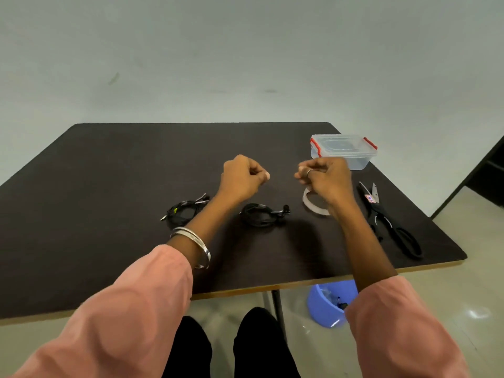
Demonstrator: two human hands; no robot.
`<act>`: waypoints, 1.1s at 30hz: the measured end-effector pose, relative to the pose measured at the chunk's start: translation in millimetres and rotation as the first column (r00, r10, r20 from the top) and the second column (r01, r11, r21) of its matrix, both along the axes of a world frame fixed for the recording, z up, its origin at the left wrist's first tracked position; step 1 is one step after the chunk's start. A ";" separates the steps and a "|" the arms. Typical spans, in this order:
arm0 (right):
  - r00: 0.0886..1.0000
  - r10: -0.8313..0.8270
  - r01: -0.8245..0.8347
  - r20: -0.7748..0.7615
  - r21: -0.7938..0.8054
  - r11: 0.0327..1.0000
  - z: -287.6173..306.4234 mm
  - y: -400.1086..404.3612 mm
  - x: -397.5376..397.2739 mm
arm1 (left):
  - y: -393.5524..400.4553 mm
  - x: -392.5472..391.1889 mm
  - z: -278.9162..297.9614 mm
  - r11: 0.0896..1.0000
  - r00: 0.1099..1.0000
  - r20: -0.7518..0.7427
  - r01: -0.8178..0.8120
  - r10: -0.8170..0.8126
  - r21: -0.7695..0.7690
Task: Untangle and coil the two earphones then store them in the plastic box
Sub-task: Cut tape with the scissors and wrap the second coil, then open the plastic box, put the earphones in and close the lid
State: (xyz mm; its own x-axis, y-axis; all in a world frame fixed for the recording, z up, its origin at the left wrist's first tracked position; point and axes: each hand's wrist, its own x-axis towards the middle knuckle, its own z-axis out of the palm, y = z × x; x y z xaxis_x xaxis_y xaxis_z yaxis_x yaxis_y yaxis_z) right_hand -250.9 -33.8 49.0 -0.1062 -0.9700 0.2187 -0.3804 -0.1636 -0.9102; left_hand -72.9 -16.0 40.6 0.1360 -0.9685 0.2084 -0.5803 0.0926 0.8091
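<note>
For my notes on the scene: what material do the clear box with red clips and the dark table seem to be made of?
The clear box with red clips looks like thin, glossy, transparent plastic: the wall behind shows through it. The dark table seems to be board with a matte, dark brown laminate; its near edge shows a pale, wood-like core.

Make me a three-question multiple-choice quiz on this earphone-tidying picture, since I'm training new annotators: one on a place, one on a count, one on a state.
1. Where do the scissors lie?
A. on the table's right side
B. inside the box
C. on the floor

2. How many coiled earphone bundles lie on the table?
A. one
B. two
C. four

3. How is the plastic box?
A. lid off
B. lid on, red clips at its ends
C. tipped over

Key: 1 A, they lie near the right edge; 2 B, left bundle and middle bundle; 3 B, lid sits flat on top.
</note>
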 end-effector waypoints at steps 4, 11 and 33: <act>0.947 -0.320 0.321 0.016 -0.039 0.946 17.2 -46.7 -46.8 | -38.0 -32.2 12.0 0.998 0.966 -0.260 0.017 0.000 0.065; 0.824 -0.557 0.562 -0.107 0.024 0.827 21.3 -121.2 -120.7 | -122.7 -89.5 5.4 0.965 0.856 -0.484 -0.058 0.180 0.256; 0.944 -0.305 0.304 0.129 0.022 0.952 24.9 -92.2 -42.6 | -106.4 -34.0 12.7 0.963 0.770 -0.587 -0.131 0.248 0.235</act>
